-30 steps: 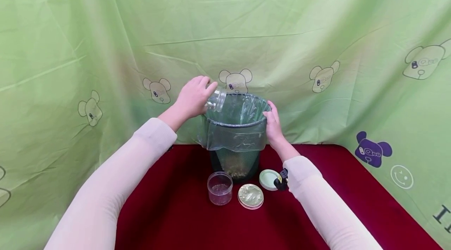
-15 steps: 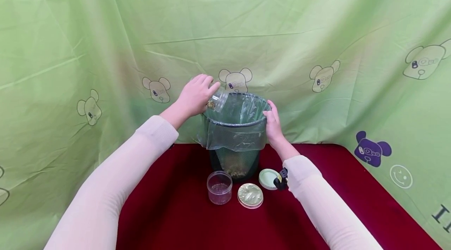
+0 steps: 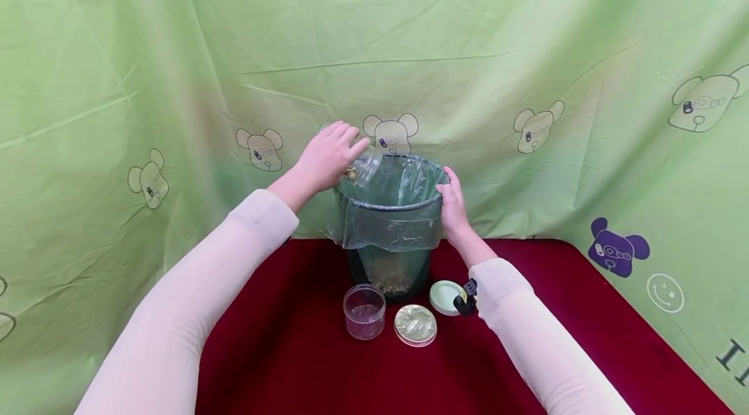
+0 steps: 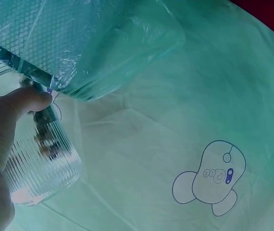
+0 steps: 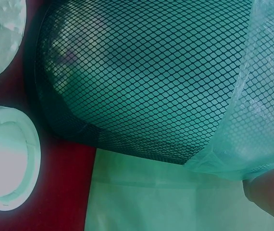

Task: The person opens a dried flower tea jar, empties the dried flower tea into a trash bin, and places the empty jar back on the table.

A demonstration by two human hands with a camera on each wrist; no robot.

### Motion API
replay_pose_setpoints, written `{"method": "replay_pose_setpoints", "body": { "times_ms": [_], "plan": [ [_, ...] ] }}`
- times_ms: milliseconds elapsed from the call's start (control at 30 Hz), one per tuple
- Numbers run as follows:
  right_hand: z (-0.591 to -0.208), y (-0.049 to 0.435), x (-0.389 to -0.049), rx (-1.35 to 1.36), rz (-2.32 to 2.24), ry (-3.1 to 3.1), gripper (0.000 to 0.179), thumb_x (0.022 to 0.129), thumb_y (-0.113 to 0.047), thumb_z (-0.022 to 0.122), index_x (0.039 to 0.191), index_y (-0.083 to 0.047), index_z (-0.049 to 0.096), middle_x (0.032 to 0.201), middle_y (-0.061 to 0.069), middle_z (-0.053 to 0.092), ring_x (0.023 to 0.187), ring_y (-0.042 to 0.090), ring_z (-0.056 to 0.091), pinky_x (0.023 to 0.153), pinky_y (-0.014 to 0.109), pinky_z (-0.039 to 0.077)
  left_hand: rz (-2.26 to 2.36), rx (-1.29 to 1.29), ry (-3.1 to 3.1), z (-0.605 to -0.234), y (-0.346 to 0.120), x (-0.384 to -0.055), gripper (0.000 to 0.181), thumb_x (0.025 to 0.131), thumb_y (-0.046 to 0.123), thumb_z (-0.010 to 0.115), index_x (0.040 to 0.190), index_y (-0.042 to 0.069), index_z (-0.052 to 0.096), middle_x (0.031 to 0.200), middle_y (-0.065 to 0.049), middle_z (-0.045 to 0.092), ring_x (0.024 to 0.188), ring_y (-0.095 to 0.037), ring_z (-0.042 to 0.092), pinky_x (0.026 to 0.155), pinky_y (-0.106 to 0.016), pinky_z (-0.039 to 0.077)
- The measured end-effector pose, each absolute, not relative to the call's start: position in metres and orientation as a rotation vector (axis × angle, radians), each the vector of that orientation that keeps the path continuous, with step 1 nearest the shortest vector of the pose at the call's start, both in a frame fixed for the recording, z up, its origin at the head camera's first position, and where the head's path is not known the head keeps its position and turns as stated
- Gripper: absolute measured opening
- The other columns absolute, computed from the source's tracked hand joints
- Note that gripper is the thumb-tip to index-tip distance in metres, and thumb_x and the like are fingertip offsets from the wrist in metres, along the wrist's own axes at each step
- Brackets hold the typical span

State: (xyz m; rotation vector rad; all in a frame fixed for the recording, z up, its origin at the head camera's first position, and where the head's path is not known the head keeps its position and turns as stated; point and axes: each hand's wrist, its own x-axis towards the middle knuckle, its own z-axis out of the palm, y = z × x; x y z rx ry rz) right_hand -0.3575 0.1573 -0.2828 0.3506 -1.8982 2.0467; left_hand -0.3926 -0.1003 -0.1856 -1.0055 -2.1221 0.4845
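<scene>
In the head view my left hand [image 3: 326,158] grips a clear jar [image 3: 368,166], tipped with its mouth over the left rim of a mesh trash bin [image 3: 418,275]. Brown bits [image 3: 351,173] lie inside the jar near its side. The left wrist view shows the thumb [image 4: 31,100] across the jar's ribbed wall [image 4: 62,168], close by the bin's rim. A thin green trash bag [image 3: 392,233] lines the bin and folds down over its outside. On the opposite side, my right hand [image 3: 455,210] holds the rim and bag, thumb toward the inside. Light crumbs show through the mesh low down.
In front of the bin, a second clear jar [image 3: 365,314] stands lidless on the red cloth [image 3: 304,363]. Beside it lie a silvery round lid [image 3: 416,324] and a pale green lid [image 3: 446,298]. A green printed curtain [image 3: 497,44] hangs behind and at both sides.
My left hand has shifted slightly right and up with the tipped jar. Brown bits have come into view inside it. The right hand stays on the rim.
</scene>
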Motion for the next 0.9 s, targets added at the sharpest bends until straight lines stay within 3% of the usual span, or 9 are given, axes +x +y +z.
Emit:
{"method": "replay_pose_setpoints", "body": {
  "times_ms": [400,900],
  "plan": [
    [-0.2830,0.1569,-0.3562,0.357,2.046,-1.890,0.061,0.093,-0.009,0.032,0.152,0.002,0.017,0.154,0.023,0.021,0.138,0.034,0.023,0.112,0.039,0.019,0.544,-1.055,-2.065,-0.1856,-0.0958,-0.3934,0.051,0.072,-0.014,0.058,0.120,0.002,0.051,0.115,-0.020,0.053,0.113,-0.036,0.049,0.110,-0.043,0.030],
    [-0.2828,0.1564,-0.3562,0.351,2.040,-1.890,0.062,0.093,-0.009,0.032,0.152,0.002,0.017,0.153,0.024,0.022,0.137,0.035,0.024,0.111,0.039,0.020,0.657,-1.080,-2.006,-0.1848,-0.0942,-0.3982,0.053,0.076,-0.012,0.058,0.126,0.004,0.053,0.119,-0.020,0.054,0.115,-0.036,0.048,0.111,-0.043,0.029]
  ]
}}
